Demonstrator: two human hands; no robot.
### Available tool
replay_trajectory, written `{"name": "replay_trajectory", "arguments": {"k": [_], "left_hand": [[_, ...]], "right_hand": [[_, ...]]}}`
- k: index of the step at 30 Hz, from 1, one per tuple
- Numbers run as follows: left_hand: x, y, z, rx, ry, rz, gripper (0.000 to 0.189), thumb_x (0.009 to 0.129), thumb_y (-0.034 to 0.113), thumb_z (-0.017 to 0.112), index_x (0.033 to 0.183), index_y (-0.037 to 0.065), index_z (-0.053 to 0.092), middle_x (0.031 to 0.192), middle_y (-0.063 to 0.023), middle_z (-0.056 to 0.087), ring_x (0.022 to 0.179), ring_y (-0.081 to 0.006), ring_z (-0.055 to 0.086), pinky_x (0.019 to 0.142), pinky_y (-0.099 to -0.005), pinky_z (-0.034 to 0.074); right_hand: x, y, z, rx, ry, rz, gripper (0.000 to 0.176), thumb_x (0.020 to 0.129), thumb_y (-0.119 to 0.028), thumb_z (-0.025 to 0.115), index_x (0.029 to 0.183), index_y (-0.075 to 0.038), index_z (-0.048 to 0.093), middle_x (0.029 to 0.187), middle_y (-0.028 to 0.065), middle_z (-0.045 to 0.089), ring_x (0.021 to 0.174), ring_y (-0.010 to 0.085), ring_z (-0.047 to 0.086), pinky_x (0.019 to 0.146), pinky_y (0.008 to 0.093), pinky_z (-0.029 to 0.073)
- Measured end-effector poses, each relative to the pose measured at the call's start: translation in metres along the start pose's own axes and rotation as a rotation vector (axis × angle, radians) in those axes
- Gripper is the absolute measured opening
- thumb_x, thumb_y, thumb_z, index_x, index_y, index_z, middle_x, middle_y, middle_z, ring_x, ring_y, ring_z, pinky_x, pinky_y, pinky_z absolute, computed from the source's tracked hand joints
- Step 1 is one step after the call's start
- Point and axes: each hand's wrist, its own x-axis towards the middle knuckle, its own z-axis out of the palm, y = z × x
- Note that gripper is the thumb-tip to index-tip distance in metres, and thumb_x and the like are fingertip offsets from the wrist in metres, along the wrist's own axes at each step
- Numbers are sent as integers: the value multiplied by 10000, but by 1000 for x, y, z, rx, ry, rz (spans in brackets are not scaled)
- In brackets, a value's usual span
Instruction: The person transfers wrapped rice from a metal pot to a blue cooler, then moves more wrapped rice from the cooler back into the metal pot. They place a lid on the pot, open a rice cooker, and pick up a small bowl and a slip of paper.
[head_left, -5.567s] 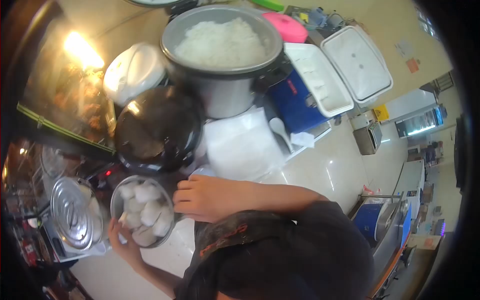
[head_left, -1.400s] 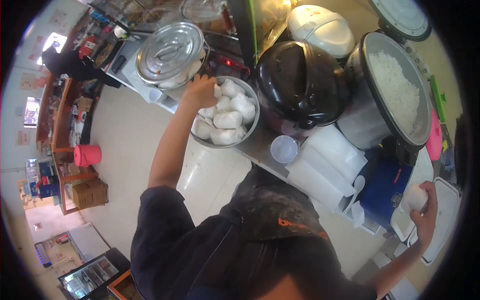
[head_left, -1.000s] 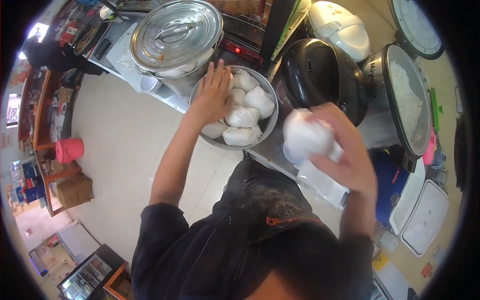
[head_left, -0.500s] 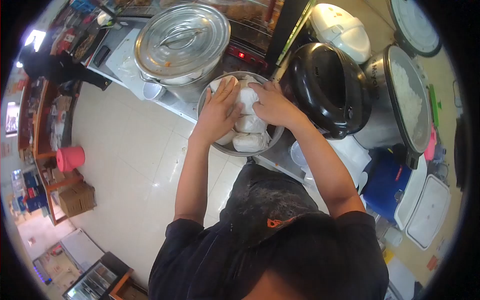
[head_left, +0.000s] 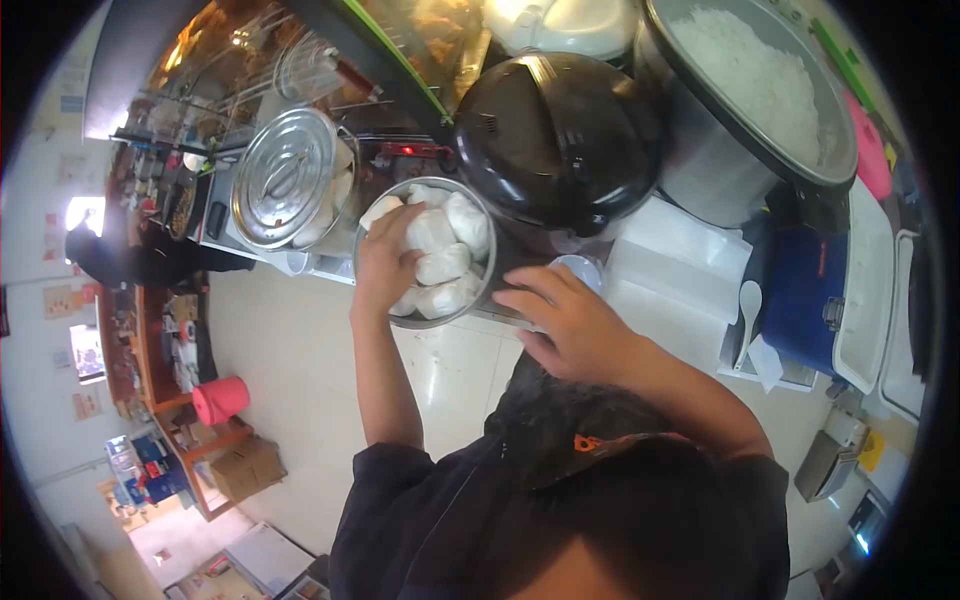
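Observation:
A round metal pot (head_left: pixel 488 262) holds several white wrapped bundles (head_left: pixel 443 265). My left hand (head_left: pixel 385 262) reaches over the pot's left side, its fingers spread on the bundles. To the right of the pot, my right hand (head_left: pixel 565 318) hangs in the air with its fingers apart and nothing in them. Just behind that hand is a small clear cup (head_left: pixel 580 270). White paper sheets (head_left: pixel 675 262) lie further right, with a white spoon (head_left: pixel 748 310) at their edge.
A lidded metal pot (head_left: pixel 283 180) stands to the left. Beyond the bundles are a black cooker (head_left: pixel 560 140) and a large container of rice (head_left: pixel 760 95). At far left is a person in dark clothes (head_left: pixel 150 255). A blue box (head_left: pixel 803 300) sits at right.
My right hand has left the bundles and moved right, outside the pot. My left hand stays on the bundles. The view has turned toward the right.

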Motion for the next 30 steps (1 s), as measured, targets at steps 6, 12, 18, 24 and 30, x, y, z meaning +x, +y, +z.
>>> {"name": "replay_trajectory", "arguments": {"k": [6, 12, 18, 24, 30], "left_hand": [[26, 26, -18, 244, -220, -144, 724, 571, 20, 867, 1261, 113, 669, 1216, -144, 646, 1133, -372, 616, 973, -445, 511], [39, 8, -20, 368, -426, -49, 710, 623, 33, 807, 1307, 131, 644, 1238, -192, 622, 1165, -377, 589, 988, -447, 491], [19, -65, -43, 302, -377, -296, 980, 617, 68, 885, 1489, 53, 436, 1410, -198, 543, 1291, -363, 523, 1057, -422, 459], [5, 245, -46, -81, -31, -184, 580, 849, 180, 757, 1337, -55, 549, 1112, -158, 666, 1001, -240, 660, 871, -374, 532], [56, 465, 47, -460, -515, 897, 481, 732, 257, 862, 1096, -2, 683, 882, -151, 692, 749, -282, 690, 660, -360, 549]], "right_hand": [[-136, 4, -96, -45, 161, 243, 447, 793, -22, 716, 1225, -44, 605, 1235, 165, 575, 1104, 343, 585, 894, 400, 510], [-215, 2, -157, -13, 446, 435, 365, 775, -16, 728, 1130, -47, 647, 1129, 162, 626, 1018, 361, 611, 869, 422, 515], [-269, -44, -270, -298, 642, 311, 335, 714, 27, 757, 1035, -34, 683, 1027, 134, 659, 876, 328, 645, 730, 403, 511], [-353, -19, -397, -463, 600, 769, 250, 767, 16, 693, 1012, 29, 641, 994, 135, 659, 865, 296, 625, 760, 351, 496], [-341, 78, -359, -852, -442, 1193, 278, 793, -277, 729, 912, -26, 736, 967, 139, 704, 1097, 334, 600, 852, 421, 517]]}}
